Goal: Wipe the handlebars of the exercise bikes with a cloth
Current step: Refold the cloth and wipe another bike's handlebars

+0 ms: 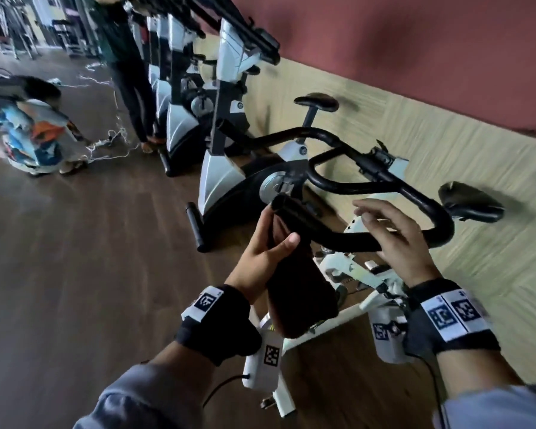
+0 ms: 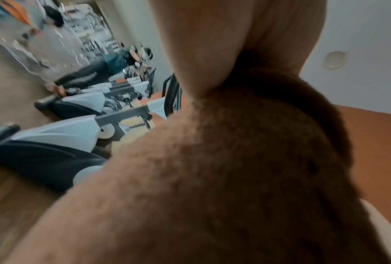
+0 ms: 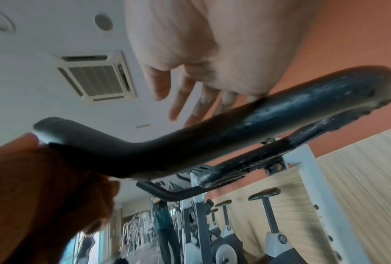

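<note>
A black curved handlebar (image 1: 331, 235) of the nearest white exercise bike runs across the middle of the head view. My left hand (image 1: 262, 252) grips a dark brown cloth (image 1: 300, 292) against the handlebar's near end, thumb over the cloth. The cloth (image 2: 212, 178) fills the left wrist view under my thumb. My right hand (image 1: 390, 233) hovers over the handlebar's middle with fingers spread and relaxed, holding nothing. From below, the right wrist view shows the handlebar (image 3: 212, 135), the open fingers (image 3: 183, 100) above it and the cloth (image 3: 43, 196) at its left end.
A row of grey and black exercise bikes (image 1: 223, 168) stands along the tan and red wall (image 1: 446, 88). A black saddle (image 1: 468, 202) sits to the right. Two people (image 1: 127, 72) are on the wooden floor (image 1: 90, 243) at the left, with loose cords nearby.
</note>
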